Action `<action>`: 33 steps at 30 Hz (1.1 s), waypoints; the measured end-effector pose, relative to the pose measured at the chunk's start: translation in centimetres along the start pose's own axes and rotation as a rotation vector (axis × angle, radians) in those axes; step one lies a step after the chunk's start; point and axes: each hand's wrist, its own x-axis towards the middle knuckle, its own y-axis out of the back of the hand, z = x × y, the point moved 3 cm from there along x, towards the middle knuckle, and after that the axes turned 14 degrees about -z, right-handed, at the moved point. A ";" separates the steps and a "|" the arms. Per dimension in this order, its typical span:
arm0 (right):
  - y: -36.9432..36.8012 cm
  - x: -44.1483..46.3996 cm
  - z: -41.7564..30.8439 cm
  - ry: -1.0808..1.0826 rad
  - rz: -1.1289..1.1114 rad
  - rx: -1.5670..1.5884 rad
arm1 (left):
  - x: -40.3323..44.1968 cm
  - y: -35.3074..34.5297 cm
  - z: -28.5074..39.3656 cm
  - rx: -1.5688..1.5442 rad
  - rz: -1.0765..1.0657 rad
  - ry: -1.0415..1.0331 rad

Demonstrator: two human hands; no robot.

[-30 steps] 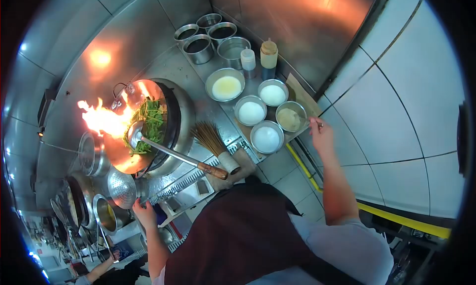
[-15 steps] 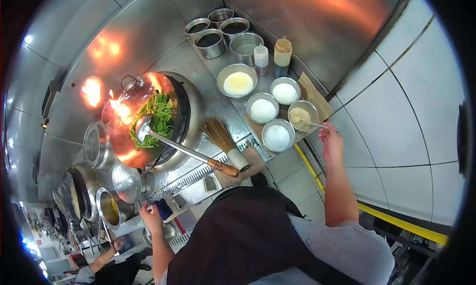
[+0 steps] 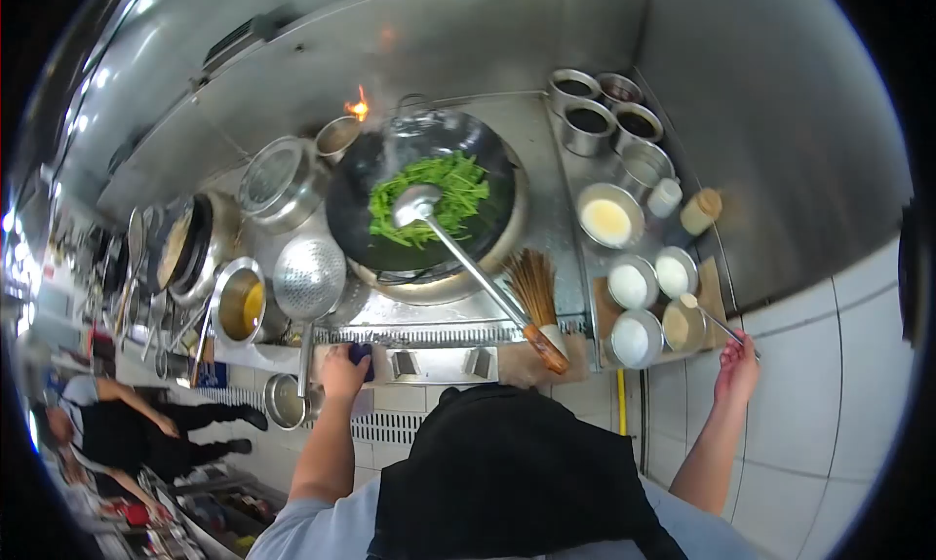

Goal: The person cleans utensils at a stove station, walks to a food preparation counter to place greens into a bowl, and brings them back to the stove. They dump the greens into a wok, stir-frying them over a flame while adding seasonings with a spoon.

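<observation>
In my right hand (image 3: 736, 373) is the thin handle of a small spoon (image 3: 720, 324). Pale powder heaps its bowl, raised over the round tin of beige powder (image 3: 682, 328). My left hand (image 3: 343, 373) is closed on a dark blue cloth (image 3: 362, 360) at the stove's front edge. Chopped green vegetables (image 3: 434, 194) lie in the black wok (image 3: 356, 204). A long-handled ladle (image 3: 458, 248) rests with its head on the greens and its wooden handle at the front edge, with neither hand on it.
White-powder tins (image 3: 634, 285), dark sauce pots (image 3: 588, 121) and squeeze bottles (image 3: 702, 211) stand at the right. Beside the wok are a bamboo brush (image 3: 533, 287), a perforated skimmer (image 3: 310, 275) and a small flame (image 3: 358, 106). A co-worker (image 3: 117, 424) is at the far left.
The view has turned, shifting the wok rightward in it. Large flames over the wok have died down. My right hand has lifted the spoon with powder; my left hand has closed on the cloth.
</observation>
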 end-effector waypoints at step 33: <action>-11.1 2.3 -4.9 0.480 0.246 -0.889 | -1.7 2.1 5.4 -2.330 -0.497 -0.302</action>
